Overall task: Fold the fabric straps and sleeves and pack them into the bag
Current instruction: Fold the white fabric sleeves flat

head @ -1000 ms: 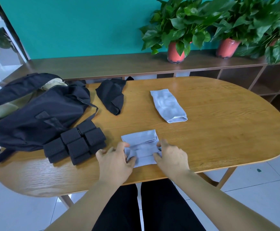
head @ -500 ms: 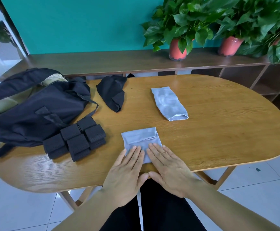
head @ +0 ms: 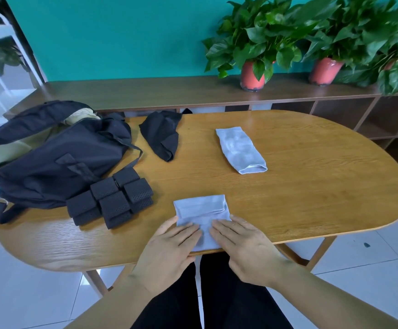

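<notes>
One folded sleeve (head: 200, 207), hem away — left hand (head: 169, 244), right hand (head: 243, 243) pressing

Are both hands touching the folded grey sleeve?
Touching. Head view: left hand and right hand lie flat, fingers pressing on the folded grey sleeve.

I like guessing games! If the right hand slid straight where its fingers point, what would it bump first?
The right hand rests flat on the folded grey sleeve, so that comes first. Past it, the line probably reaches the black straps, though that's uncertain.
</notes>
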